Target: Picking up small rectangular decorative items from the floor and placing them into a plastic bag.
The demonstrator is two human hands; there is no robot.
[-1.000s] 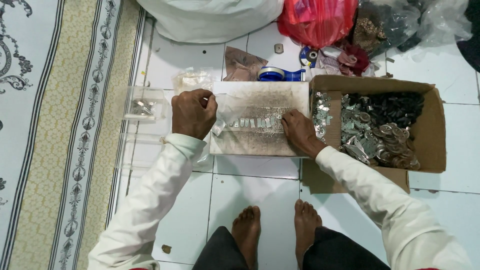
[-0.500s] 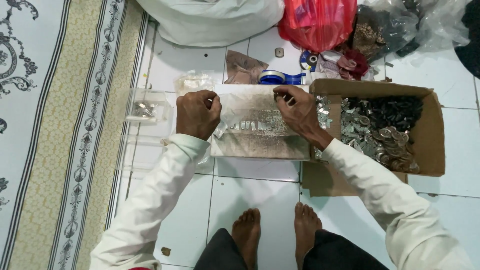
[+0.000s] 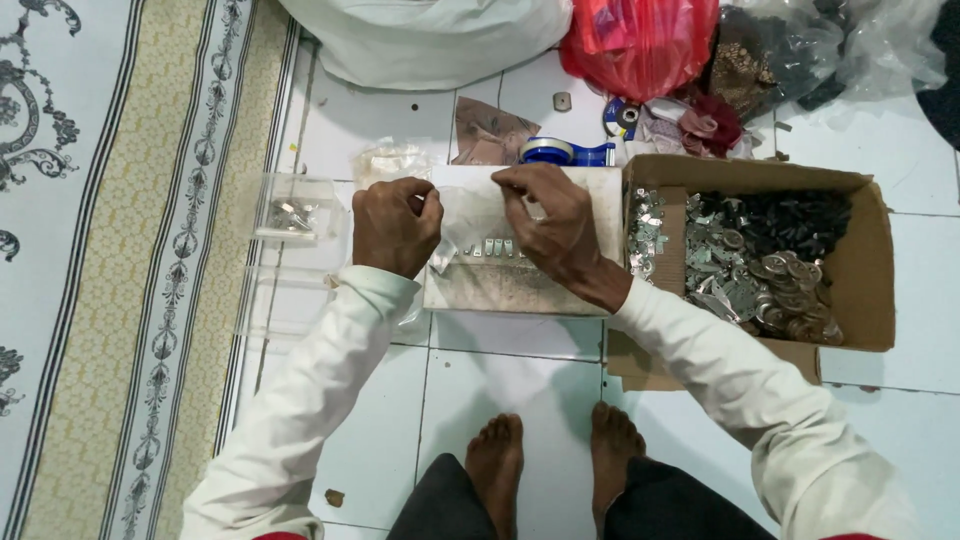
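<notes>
- The left hand [image 3: 395, 228] is curling closed, its fingertips pinching the left edge of a small clear plastic bag [image 3: 470, 215].
- The right hand [image 3: 550, 225] is also closing on that bag, thumb and fingers gripping its top right edge, so both hands are holding it stretched between them.
- The clear plastic bag is hanging just above a pale flat board [image 3: 520, 280] lying on the white tiled floor [image 3: 500, 370]; a short row of small metal clips [image 3: 492, 247] is showing at the bag's lower edge, though whether they are sitting inside the bag or on the board cannot be told.
- A blue tape dispenser [image 3: 565, 152] is lying just beyond the board, near the right hand.
- An open cardboard box [image 3: 860, 270] is sitting just right of the board, holding silver metal fittings and dark pieces.
- A small clear container [image 3: 292, 208] with a few metal parts is resting to the left of the left hand, near a patterned rug [image 3: 110, 260].
- A red plastic bag [image 3: 640, 45] and a white sack [image 3: 430, 35] are lying at the far edge.
- The person's bare feet [image 3: 550, 465] are resting on the tiles below the board.
</notes>
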